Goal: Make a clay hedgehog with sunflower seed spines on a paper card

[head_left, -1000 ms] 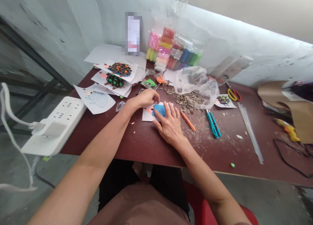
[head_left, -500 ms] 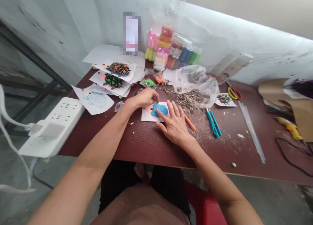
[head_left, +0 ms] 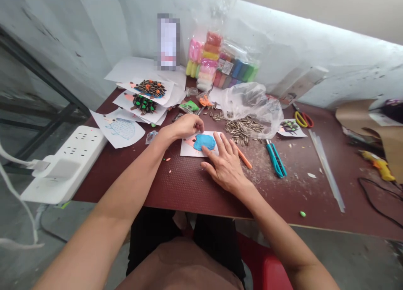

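Observation:
A small white paper card [head_left: 186, 150] lies on the table in front of me, bearing a pink hedgehog face and a flat blue clay body [head_left: 203, 142]. My left hand [head_left: 188, 125] rests at the card's upper left edge, fingers curled; whatever they may pinch is hidden. Flat and spread, my right hand [head_left: 227, 162] covers the card's right side, one finger touching the blue clay's lower edge. Beyond it is a pile of striped sunflower seeds [head_left: 242, 128]. An orange stick-like tool [head_left: 244, 155] lies beside my right hand.
Seed-covered hedgehog cards [head_left: 150, 88] and a hedgehog drawing [head_left: 121, 128] lie left. Bagged coloured clay [head_left: 210, 59] stands behind, near a clear plastic bag [head_left: 264, 109]. Rightward are a teal cutter [head_left: 276, 159], scissors [head_left: 304, 118], glue sticks [head_left: 327, 172] and a yellow glue gun [head_left: 379, 164]. A power strip [head_left: 78, 155] sits left.
A finger of my right hand has slid slightly down the blue clay towards its lower edge. My left hand stays nearly in place. The view has shifted a little.

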{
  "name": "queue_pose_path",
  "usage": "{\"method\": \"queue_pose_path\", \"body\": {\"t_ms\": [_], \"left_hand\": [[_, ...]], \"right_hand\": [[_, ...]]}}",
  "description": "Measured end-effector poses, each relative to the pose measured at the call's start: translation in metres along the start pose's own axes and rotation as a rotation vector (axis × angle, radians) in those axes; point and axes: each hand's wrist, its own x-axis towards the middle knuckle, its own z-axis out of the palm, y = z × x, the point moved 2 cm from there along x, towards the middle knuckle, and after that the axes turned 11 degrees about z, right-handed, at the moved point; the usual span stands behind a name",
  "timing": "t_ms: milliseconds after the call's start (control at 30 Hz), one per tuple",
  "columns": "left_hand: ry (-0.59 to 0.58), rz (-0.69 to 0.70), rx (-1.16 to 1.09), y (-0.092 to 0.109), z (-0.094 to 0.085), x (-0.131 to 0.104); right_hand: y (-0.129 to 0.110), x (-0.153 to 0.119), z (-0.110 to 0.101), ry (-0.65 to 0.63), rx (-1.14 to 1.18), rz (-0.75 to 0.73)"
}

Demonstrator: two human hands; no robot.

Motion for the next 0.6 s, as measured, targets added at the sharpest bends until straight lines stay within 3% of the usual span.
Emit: {"method": "queue_pose_path", "body": {"t_ms": [600], "left_hand": [[-0.008, -0.003, 0.012, -0.002, 0.001, 0.000]], "right_hand": [[0.016, -0.003, 0.006, 0.077, -0.044, 0.094]]}}
